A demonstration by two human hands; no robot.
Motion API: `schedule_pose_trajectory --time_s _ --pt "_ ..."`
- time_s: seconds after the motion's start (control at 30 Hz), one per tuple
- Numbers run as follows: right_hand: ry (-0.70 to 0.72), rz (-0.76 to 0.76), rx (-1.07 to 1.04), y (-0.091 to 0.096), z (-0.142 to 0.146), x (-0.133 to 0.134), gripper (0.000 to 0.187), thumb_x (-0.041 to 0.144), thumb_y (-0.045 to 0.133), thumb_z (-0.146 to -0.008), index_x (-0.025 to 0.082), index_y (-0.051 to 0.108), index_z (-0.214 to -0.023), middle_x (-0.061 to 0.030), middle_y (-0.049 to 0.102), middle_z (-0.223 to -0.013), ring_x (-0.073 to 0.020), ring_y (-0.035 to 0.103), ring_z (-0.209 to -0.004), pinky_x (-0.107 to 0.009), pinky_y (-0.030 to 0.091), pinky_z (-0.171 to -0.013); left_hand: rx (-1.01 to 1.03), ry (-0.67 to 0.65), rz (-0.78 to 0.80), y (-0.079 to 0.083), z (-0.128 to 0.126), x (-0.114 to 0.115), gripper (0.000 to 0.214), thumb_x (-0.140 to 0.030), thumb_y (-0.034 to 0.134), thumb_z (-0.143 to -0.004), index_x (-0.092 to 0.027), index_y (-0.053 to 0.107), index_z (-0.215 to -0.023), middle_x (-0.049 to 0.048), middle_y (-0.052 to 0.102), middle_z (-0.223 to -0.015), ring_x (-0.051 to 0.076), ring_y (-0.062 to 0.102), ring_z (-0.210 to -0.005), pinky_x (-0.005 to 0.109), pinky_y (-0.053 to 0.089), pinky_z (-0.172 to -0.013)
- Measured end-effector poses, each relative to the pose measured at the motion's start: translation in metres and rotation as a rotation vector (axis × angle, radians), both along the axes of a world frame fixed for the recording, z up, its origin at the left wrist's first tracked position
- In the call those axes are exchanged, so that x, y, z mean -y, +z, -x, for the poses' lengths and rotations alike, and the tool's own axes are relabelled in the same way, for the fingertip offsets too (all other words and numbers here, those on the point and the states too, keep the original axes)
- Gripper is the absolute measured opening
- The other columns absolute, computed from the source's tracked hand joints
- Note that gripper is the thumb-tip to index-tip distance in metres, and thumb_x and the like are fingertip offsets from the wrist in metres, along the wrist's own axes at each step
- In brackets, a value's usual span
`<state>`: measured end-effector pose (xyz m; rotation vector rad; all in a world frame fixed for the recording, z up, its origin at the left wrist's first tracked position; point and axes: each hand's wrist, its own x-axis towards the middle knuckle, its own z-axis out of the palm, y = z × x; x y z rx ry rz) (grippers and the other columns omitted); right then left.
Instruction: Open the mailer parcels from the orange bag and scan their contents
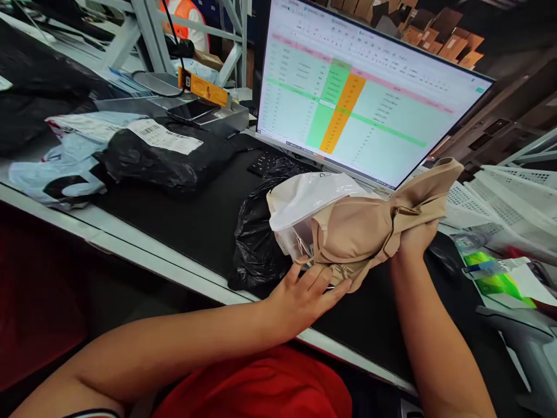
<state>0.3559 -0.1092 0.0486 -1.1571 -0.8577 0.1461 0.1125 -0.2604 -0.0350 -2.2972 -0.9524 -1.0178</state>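
Observation:
A beige bra [359,229] is raised above the desk in front of the monitor, its cup facing me and its strap or band standing up at the right. My right hand [418,238] is closed around it from behind, with most fingers hidden by the fabric. At the lower edge of the bra, my left hand [304,296] has its fingers and thumb on the fabric beside a small string. Behind the bra is a white plastic bag [311,194], partly covered by it. A crumpled black plastic bag [256,244] lies on the desk just left of them.
The monitor [348,87] shows a spreadsheet, with a keyboard [261,164] below. Black parcels [161,154] and a light-blue bag [65,174] lie left. On the right are a mouse [446,255], a scanner [522,337] and white baskets [513,197]. Someone in an orange vest [187,17] is beyond.

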Motion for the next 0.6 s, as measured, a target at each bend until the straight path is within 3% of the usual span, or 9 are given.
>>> schedule_pose_trajectory --time_s 0.2,0.43,0.6 --pt "-0.098 0.014 0.095 0.004 0.001 0.005 0.037 0.041 0.055 -0.081 0.015 0.058 -0.107 -0.0099 0.064 -0.115 -0.0235 0.061 -0.109 -0.04 0.054 -0.097 0.0 -0.006 0.017 -0.003 0.0 -0.001 0.046 -0.025 0.066 -0.087 -0.033 0.06 -0.132 0.0051 0.065 -0.109 0.021 0.052 -0.112 0.047 0.023 -0.117" --pt "-0.072 -0.125 0.089 0.007 0.005 0.013 0.043 0.043 0.053 -0.083 0.014 0.055 -0.115 -0.0117 0.061 -0.125 -0.0222 0.059 -0.117 -0.04 0.049 -0.106 0.02 -0.026 0.029 -0.003 0.002 0.0 0.045 -0.024 0.064 -0.088 -0.034 0.061 -0.131 0.0042 0.063 -0.101 0.019 0.051 -0.106 0.047 0.023 -0.116" --pt "0.063 -0.178 0.01 0.002 -0.002 0.005 0.051 0.037 0.021 -0.097 0.008 0.046 -0.13 -0.014 0.051 -0.138 -0.0208 0.053 -0.126 -0.04 0.043 -0.112 -0.021 -0.038 0.015 -0.007 0.002 0.001 0.054 -0.024 0.067 -0.085 -0.036 0.056 -0.137 0.0044 0.064 -0.105 0.021 0.054 -0.108 0.047 0.024 -0.115"
